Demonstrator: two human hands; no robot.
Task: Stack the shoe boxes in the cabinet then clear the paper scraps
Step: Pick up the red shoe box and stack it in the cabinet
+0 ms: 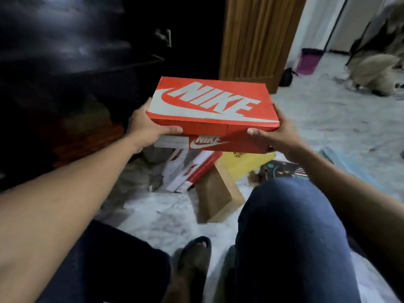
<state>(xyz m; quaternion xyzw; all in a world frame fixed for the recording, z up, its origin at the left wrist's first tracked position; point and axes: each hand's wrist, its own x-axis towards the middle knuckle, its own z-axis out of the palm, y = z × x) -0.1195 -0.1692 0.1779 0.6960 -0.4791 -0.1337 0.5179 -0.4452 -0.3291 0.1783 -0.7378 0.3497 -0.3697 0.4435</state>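
Cabinet (pixel 65 62): far left, dark and blurred. Its shelves are barely readable, so free space and any boxes already inside cannot be judged. Risk: the box catches an unseen shelf edge on the way in.
Left hand (pixel 150 127): grips the box's left end, thumb laid flat along the near face. The other fingers pass behind the end, out of sight.
Orange shoe box (pixel 214 101): held in the air between both hands, lid on, in front of the cabinet and above the floor boxes; not yet inside. Risk: held only by its ends, it may tip, or the lid may slide, if one grip loosens.
Floor boxes: white-and-red box (pixel 190 171), brown box (pixel 218 193) and yellow box (pixel 244 162), tumbled beneath and partly hidden by the held box. Risk: knocked or trodden on.
Right hand (pixel 277 134): grips the right end, thumb on the near face. Its fingers are under or behind the end, unseen.
Paper scraps: none clearly made out; the pale patterned floor (pixel 328 119) could mask them.
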